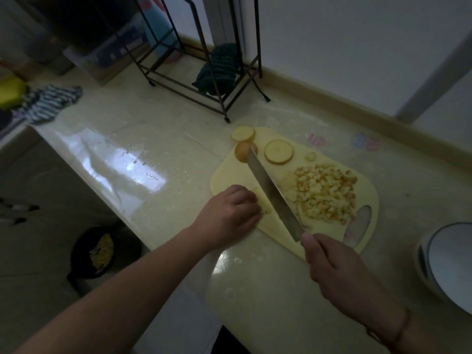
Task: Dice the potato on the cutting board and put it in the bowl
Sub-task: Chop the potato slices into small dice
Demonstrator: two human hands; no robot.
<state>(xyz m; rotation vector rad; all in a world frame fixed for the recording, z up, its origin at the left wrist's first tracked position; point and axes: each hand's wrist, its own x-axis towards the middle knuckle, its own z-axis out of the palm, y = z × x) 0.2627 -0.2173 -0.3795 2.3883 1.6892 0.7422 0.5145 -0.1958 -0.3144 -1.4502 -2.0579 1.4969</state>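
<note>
Two round potato slices (278, 152) lie at the cutting board's (232, 177) 12 o'clock end, diced pieces (324, 195) at 3. The left hand (229, 213) presses potato down; the right hand (337, 267) grips the knife (270, 192). A bowl (449, 261) sits at 4 o'clock.

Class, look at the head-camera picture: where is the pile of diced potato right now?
The pile of diced potato lies on the right half of the yellow cutting board, just right of the knife blade and below the round potato slice.
</note>
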